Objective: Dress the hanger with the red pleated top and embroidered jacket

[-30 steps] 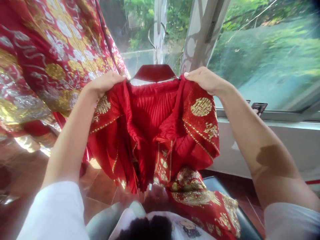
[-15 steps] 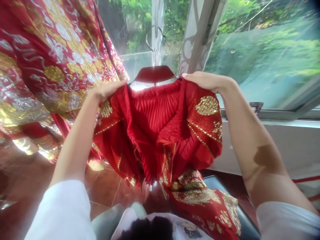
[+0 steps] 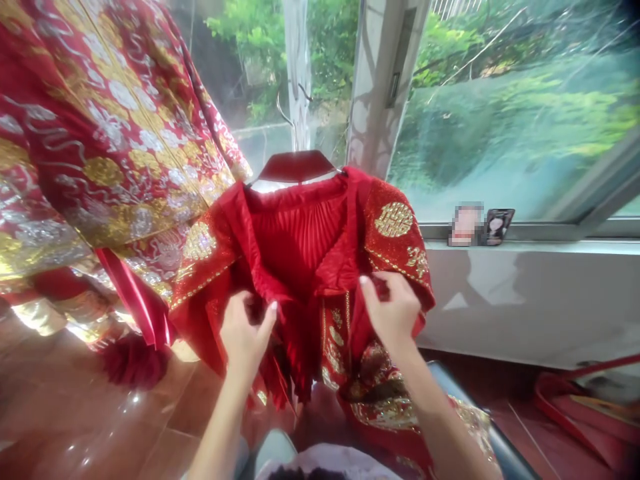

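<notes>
A red jacket (image 3: 385, 250) with gold embroidery and a pleated red inside (image 3: 300, 217) hangs in front of me, its front parted. Its hanger has a thin metal hook (image 3: 286, 112); a stiff dark red band (image 3: 299, 167) stands above the neckline. My left hand (image 3: 246, 327) is over the left front panel, thumb and fingers apart. At the right front panel is my right hand (image 3: 393, 308), fingers curved and thumb apart. Whether either hand touches the cloth is hard to tell. Gold-embroidered red fabric (image 3: 385, 410) lies below, over a dark seat edge.
A larger red garment (image 3: 125, 133) with gold and silver embroidery hangs at left. Behind is a window with a white frame (image 3: 375, 87). Two small items, one a dark phone-like case (image 3: 499, 227), stand on the sill. A red frame-like object (image 3: 575, 400) is on the floor at right.
Both hands have let go of the jacket's shoulders and come down and inward to its front panels. The view has shifted slightly, showing more of the sill.
</notes>
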Motion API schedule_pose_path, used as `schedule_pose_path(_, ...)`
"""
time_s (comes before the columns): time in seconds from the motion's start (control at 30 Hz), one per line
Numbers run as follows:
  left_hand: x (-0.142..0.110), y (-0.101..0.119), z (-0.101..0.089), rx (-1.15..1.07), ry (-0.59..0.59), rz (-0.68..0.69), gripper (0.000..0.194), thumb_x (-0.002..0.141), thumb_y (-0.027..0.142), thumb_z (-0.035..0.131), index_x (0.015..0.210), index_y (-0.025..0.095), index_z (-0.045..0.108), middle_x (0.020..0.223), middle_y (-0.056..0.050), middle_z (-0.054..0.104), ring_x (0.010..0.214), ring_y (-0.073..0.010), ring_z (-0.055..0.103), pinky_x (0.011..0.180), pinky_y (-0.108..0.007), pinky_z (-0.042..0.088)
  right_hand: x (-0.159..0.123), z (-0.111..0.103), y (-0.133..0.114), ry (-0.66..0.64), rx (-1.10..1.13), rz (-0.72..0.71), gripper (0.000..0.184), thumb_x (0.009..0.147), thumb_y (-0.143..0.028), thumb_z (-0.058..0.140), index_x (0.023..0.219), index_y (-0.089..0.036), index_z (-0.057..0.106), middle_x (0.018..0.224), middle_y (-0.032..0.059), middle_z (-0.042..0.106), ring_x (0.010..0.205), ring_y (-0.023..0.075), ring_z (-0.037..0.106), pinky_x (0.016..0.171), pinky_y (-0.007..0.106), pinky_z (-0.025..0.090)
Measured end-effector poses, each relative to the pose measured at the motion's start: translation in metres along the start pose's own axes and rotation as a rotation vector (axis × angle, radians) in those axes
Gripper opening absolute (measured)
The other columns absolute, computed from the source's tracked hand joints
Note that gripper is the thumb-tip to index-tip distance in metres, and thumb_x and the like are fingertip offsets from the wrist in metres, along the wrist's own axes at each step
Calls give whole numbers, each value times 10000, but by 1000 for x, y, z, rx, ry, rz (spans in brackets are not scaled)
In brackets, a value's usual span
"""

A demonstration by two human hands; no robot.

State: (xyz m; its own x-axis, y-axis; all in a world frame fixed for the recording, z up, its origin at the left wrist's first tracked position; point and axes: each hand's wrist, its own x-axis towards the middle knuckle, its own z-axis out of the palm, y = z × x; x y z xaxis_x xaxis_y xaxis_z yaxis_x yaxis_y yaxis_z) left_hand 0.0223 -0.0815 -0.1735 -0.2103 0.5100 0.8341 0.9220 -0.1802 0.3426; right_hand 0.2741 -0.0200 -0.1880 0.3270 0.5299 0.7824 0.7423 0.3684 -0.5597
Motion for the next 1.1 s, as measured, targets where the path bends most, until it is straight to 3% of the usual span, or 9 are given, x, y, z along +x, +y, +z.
schedule_pose_path(0.1, -4, 4, 20, 114, -87, -63, 296, 868, 455, 559, 820, 163, 574, 701, -42, 616, 596, -181, 584, 531, -264, 405, -15, 13, -9, -232, 21, 210, 370, 847, -525, 547, 749, -173, 599, 699, 65, 645, 609, 184, 564, 596, 301, 416)
schedule_pose_path(0.17, 7, 11, 16, 137, -78, 0, 272, 904, 359, 484, 704, 183, 542, 625, -33, 584, 557, -169, 555, 518, -259, 362, -8, 9, -22, -253, 83, 199, 366, 860, -463, 539, 615, -195, 491, 553, 8, 534, 502, 138, 459, 537, 276, 344)
schedule_pose_path(0.27, 28, 29, -4, 92, -41, 146, 304, 898, 281, 449, 605, 204, 468, 545, -19, 526, 501, -154, 493, 510, -267, 325, 7, -12, -54, -147, 270, -64, 412, 875, -309, 545, 550, -207, 315, 503, -31, 383, 488, 103, 368, 517, 255, 297)
schedule_pose_path(0.4, 46, 62, -18, -46, -267, 306, 266, 897, 305, 440, 652, 212, 484, 601, -32, 551, 564, -170, 526, 547, -280, 354, 9, -23, -94, -246, 452, -389, 319, 863, -163, 496, 607, -212, 312, 567, -20, 391, 557, 113, 395, 539, 242, 329)
schedule_pose_path(0.53, 45, 67, -7, -177, -473, 107, 176, 901, 262, 440, 740, 210, 486, 690, -32, 593, 635, -181, 565, 610, -284, 408, -9, 0, -92, -323, 442, -213, 233, 885, -194, 503, 683, -210, 387, 642, -13, 484, 572, 109, 442, 560, 234, 367)
schedule_pose_path(0.67, 22, 52, -1, -293, -495, -139, 115, 872, 232, 489, 762, 208, 511, 705, -24, 622, 604, -169, 578, 614, -279, 438, -32, 15, -70, -400, 499, 91, 188, 922, -307, 488, 768, -206, 451, 621, -18, 526, 524, 110, 466, 537, 234, 390)
schedule_pose_path(0.8, -15, 48, 5, -388, -507, -334, 271, 943, 306, 409, 746, 202, 564, 709, -57, 663, 614, -185, 632, 627, -288, 479, -40, 12, -59, -453, 507, 269, 216, 905, -370, 493, 764, -210, 455, 519, -47, 476, 429, 100, 404, 456, 232, 331)
schedule_pose_path(1.0, -64, 78, 43, -331, -826, -222, 232, 814, 90, 446, 686, 174, 620, 646, -119, 668, 522, -220, 588, 534, -312, 421, -39, 5, -64, -494, 416, 208, 219, 898, -381, 466, 772, -205, 498, 636, 23, 597, 578, 153, 555, 581, 259, 428)
schedule_pose_path(1.1, -72, 82, 57, -251, -878, -202, 203, 754, 70, 481, 704, 146, 662, 612, -145, 656, 480, -237, 559, 500, -328, 391, -45, 8, -70, -572, 448, 198, 238, 924, -348, 414, 761, -204, 512, 668, 32, 617, 636, 159, 592, 655, 271, 454)
